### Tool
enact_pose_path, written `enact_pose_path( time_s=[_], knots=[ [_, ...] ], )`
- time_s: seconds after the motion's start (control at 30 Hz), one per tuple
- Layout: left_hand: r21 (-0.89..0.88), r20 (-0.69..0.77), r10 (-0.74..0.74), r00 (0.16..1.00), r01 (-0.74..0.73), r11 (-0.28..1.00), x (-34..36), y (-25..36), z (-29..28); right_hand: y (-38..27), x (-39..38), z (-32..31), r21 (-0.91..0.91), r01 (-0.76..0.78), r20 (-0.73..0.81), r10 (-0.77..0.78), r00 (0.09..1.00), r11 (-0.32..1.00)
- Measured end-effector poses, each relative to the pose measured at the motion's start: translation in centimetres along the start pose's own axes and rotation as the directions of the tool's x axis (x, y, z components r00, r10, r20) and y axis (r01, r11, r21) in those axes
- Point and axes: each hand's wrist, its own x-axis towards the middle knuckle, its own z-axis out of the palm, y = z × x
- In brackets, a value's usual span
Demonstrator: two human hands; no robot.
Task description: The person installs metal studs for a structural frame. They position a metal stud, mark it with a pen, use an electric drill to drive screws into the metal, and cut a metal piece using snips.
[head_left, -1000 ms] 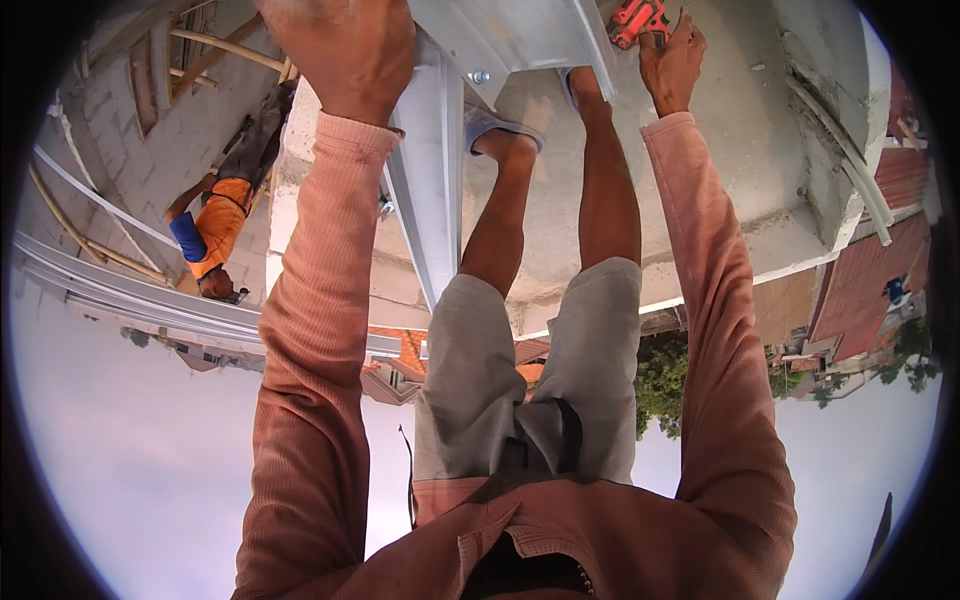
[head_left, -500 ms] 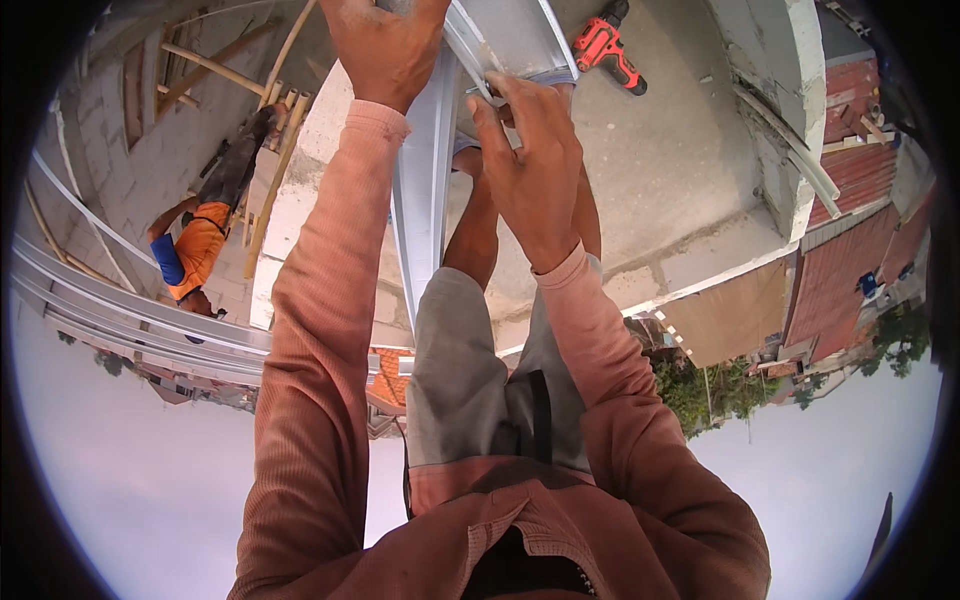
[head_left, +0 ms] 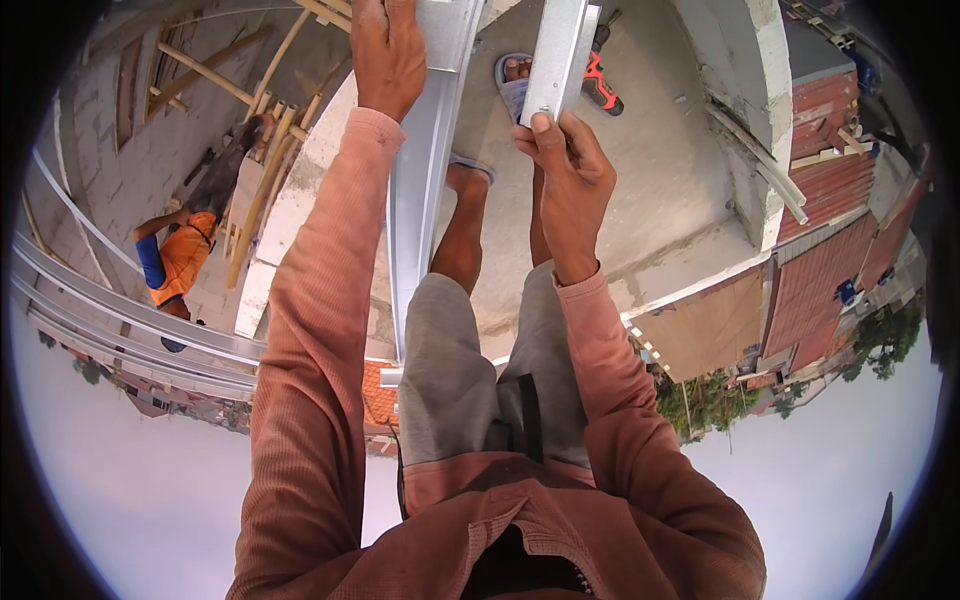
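My right hand (head_left: 575, 185) grips the near end of a silvery metal channel (head_left: 557, 60), its thumb on the end face and its fingers curled behind. That channel runs up out of view, over the floor. At the upper edge, my left hand (head_left: 388, 60) is closed at the left side of a longer, wider metal channel (head_left: 425, 150); its fingertips are cut off or hidden. The wide channel slopes down beside my left leg. Just right of the held channel, a red and black cordless drill (head_left: 601, 88) lies on the concrete floor, partly covered by it.
A low block wall (head_left: 745, 120) with thin strips (head_left: 765, 160) against it bounds the right side. Several long metal profiles (head_left: 130, 315) cross at left. Beyond them a person in an orange vest (head_left: 187, 258) is near bamboo poles (head_left: 262, 190). Rooftops (head_left: 815, 285) lie far below.
My right hand has moved right, and the channel end it holds has swung away from the wide channel. The drill is now partly covered. My left hand stays near the upper edge.
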Motion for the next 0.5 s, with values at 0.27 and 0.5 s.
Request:
enact_pose_path(
  time_s=[0.27, 0.5],
  knots=[
    [-0.331, -0.114, -0.336, 0.935, 0.283, 0.900, 0.6, 3.9, -1.3, -0.8, -0.2, -0.1, 0.074, -0.026, -0.079, 0.032, 0.996, 0.997],
    [-0.163, -0.016, -0.375, 0.927, 0.368, 0.916, -1.9, 4.9, -1.8, -1.0, -1.1, 0.7, 0.091, -0.014, -0.131, 0.026, 0.991, 0.996]
  ],
)
